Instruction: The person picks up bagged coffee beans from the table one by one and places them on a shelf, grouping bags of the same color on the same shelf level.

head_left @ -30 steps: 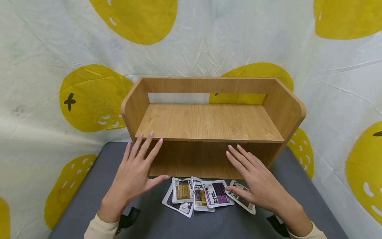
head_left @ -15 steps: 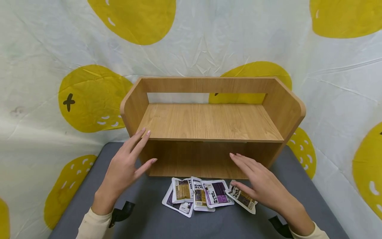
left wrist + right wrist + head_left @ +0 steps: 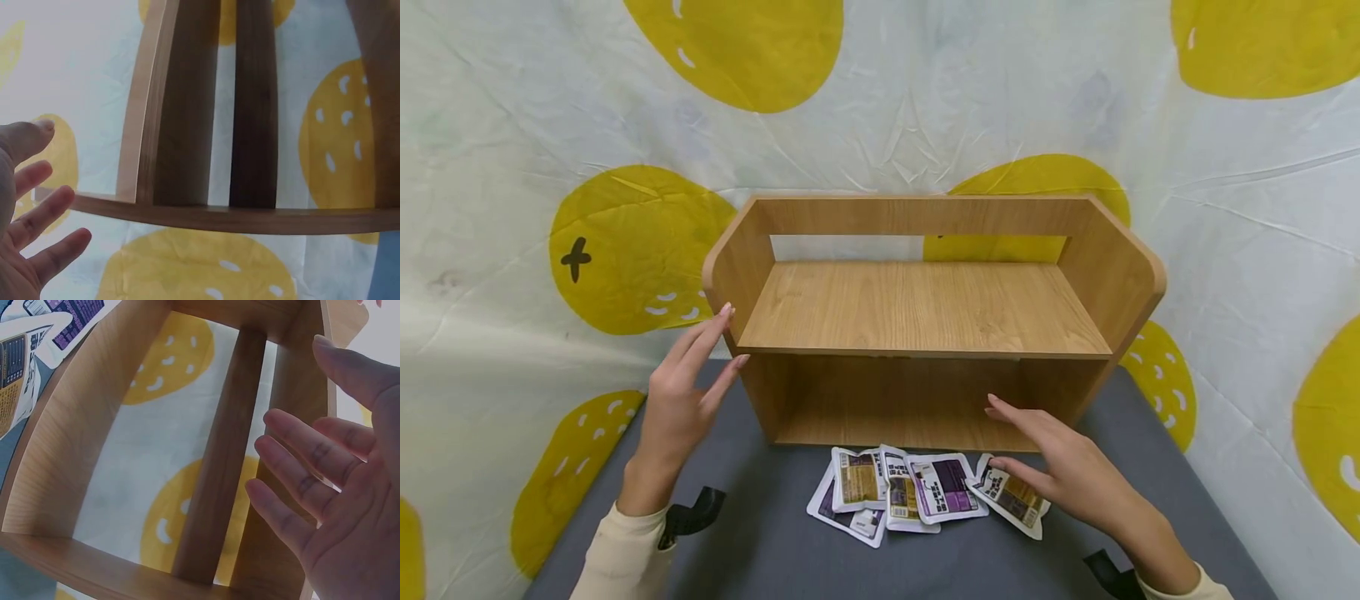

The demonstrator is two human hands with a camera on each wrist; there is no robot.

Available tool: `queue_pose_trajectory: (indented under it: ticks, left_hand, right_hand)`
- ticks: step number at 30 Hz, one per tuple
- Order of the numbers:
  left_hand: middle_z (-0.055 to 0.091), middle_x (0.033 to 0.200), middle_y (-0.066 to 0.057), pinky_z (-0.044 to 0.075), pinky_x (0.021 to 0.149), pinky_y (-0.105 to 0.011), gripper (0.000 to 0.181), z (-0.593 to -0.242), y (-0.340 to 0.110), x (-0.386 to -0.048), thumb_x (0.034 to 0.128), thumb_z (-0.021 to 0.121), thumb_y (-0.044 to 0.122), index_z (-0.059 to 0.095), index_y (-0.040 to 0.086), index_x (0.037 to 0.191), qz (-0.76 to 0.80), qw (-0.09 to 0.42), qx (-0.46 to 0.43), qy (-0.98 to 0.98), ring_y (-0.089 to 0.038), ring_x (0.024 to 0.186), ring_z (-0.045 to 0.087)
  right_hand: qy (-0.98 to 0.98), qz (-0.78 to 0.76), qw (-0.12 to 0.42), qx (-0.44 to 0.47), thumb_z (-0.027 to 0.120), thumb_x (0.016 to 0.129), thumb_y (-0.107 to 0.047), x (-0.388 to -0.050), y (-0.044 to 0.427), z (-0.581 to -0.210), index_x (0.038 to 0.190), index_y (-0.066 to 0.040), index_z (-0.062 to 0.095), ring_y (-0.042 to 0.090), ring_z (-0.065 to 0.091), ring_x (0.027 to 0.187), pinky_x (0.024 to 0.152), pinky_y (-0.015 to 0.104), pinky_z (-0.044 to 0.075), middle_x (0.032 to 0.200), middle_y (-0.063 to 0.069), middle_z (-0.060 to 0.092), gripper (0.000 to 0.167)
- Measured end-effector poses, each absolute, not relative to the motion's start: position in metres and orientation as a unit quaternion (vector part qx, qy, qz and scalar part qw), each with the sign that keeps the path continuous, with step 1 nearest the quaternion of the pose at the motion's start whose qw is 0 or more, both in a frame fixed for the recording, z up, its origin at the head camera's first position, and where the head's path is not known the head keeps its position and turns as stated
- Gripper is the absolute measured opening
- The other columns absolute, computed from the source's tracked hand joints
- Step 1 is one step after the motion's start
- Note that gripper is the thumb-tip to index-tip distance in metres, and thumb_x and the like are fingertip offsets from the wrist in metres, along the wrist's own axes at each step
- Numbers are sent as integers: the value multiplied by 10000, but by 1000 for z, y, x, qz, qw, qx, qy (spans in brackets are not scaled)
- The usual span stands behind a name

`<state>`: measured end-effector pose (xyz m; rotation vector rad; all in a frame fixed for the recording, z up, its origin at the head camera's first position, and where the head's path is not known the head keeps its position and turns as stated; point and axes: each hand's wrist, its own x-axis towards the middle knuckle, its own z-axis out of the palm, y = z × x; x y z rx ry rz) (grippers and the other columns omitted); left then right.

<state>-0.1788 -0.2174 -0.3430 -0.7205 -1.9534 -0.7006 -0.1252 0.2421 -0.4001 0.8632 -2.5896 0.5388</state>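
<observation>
A two-tier wooden shelf [image 3: 925,308] stands on the grey table, its open front towards me. My left hand [image 3: 673,408] is off the shelf's left side panel, fingers extended and holding nothing; in the left wrist view the left hand [image 3: 37,219] has its fingers spread. My right hand [image 3: 1075,462] hovers in front of the lower compartment, over the right end of a row of pouches, with nothing in its grasp. Several flat printed pouches overlap before the shelf, among them a purple-and-white pouch [image 3: 946,486] and a brown-and-white pouch [image 3: 1013,500].
The grey table [image 3: 820,575] runs around the shelf. Behind and to both sides hangs a pale cloth [image 3: 880,100] with yellow printed shapes. Black straps, one the left strap [image 3: 696,512], show near both wrists.
My left hand has moved left and away from the shelf's front, turning edge-on. The right hand has drifted slightly right and down. Shelf and pouches stay where they were.
</observation>
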Motion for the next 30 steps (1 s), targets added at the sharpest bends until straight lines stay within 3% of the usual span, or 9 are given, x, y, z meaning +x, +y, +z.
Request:
queue_pose_trajectory:
  ticks: [4, 13, 24, 30]
  left_hand:
    - [655, 1266, -205, 457, 1030, -106, 787, -342, -222, -183, 698, 830, -175, 569, -13, 1422, -307, 469, -268, -784, -329, 1107, 653]
    - [603, 1201, -242, 479, 953, -56, 823, -343, -233, -191, 792, 800, -101, 498, 142, 1518, -345, 452, -198, -799, -308, 1067, 671]
    - [592, 1204, -197, 484, 855, -14, 889, -346, -238, -204, 817, 794, -80, 442, 277, 1552, -386, 422, -151, -806, -355, 1017, 681]
    - [604, 1218, -153, 517, 824, -34, 846, -348, -239, -210, 829, 797, -50, 476, 304, 1527, -417, 400, -140, -804, -276, 1043, 671]
  right_hand:
    - [-917, 195, 173, 303, 868, 814, -247, -125, 243, -401, 1581, -211, 388, 161, 628, 1195, 876, 438, 616, 1364, -65, 642, 905]
    - [-911, 214, 155, 316, 886, 779, -168, -127, 246, -405, 1567, -182, 416, 212, 654, 1179, 876, 470, 613, 1344, -33, 666, 917]
    - [-899, 241, 145, 336, 895, 743, -87, -130, 254, -413, 1532, -146, 468, 216, 685, 1137, 867, 421, 630, 1285, 2, 703, 899]
    - [-897, 249, 139, 336, 888, 755, -97, -131, 257, -416, 1529, -144, 471, 223, 690, 1129, 863, 406, 630, 1241, -13, 722, 881]
